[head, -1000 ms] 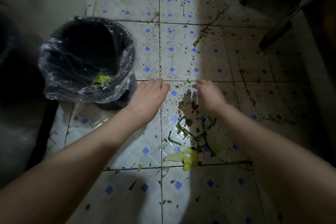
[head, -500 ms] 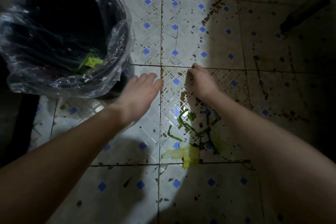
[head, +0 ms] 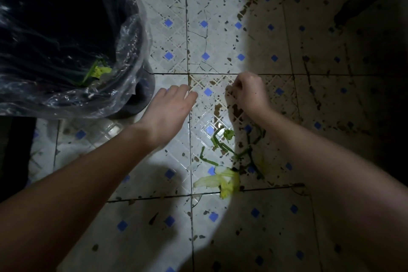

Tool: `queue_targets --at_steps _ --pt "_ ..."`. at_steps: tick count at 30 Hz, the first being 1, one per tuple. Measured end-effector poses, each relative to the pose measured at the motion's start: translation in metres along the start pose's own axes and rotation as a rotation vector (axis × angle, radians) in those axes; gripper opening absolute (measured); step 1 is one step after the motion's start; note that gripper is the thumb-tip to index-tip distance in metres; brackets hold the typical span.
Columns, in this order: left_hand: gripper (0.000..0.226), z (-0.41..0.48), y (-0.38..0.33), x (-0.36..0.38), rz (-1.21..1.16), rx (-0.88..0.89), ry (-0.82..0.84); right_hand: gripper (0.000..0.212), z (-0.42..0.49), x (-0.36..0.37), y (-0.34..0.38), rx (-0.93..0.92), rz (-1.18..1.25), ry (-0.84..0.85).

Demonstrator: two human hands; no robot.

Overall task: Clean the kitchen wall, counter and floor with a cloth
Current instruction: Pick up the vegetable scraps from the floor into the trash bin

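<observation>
Left hand (head: 170, 110) flat with fingers spread over dirty tiled floor (head: 220, 28), right hand (head: 249, 93) curled into loose fist, contents unclear, vegetable scraps (head: 223, 179) near, lined bin (head: 123, 51) left.

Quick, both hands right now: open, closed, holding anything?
Left hand: open, flat, fingers extended over the floor tile, holding nothing.
Right hand: fingers curled in a pinch at the floor; whether the grip holds anything cannot be told.

The bin (head: 72, 35) runs off the frame at ten o'clock; the right hand (head: 250, 93)'s curled fingertips hide underneath.
</observation>
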State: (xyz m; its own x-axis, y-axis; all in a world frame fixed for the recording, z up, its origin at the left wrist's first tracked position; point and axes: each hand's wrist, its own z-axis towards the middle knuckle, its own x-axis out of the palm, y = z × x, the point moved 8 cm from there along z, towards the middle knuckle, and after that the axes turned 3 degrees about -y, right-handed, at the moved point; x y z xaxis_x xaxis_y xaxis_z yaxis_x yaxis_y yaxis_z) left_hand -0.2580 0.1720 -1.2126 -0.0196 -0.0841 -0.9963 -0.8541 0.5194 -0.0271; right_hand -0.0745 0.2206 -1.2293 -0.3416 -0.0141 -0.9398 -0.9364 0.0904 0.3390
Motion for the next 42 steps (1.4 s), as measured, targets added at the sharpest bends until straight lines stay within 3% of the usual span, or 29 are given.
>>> queue_targets --at_steps 6,11,25,30,37,42 --pt "0.062 0.007 -0.021 0.010 0.046 0.048 0.018 0.015 -0.029 -0.022 -0.036 0.008 0.150 0.002" --pt "0.056 0.012 -0.040 0.006 0.041 0.070 0.007 0.025 -0.057 -0.024 -0.077 0.052 0.009 0.097" --pt "0.048 0.012 -0.057 0.001 0.050 0.125 -0.019 0.044 -0.087 -0.007 -0.099 0.135 0.080 0.277" --pt "0.044 0.010 -0.052 0.009 0.062 0.113 0.004 0.046 -0.095 0.000 -0.093 0.004 -0.075 0.344" --pt "0.051 0.008 -0.059 0.012 0.077 0.128 0.030 0.021 -0.106 -0.001 -0.082 -0.093 -0.122 0.306" --pt "0.055 0.005 -0.066 0.014 0.080 0.144 0.060 0.019 -0.108 -0.002 -0.080 -0.097 -0.153 0.325"
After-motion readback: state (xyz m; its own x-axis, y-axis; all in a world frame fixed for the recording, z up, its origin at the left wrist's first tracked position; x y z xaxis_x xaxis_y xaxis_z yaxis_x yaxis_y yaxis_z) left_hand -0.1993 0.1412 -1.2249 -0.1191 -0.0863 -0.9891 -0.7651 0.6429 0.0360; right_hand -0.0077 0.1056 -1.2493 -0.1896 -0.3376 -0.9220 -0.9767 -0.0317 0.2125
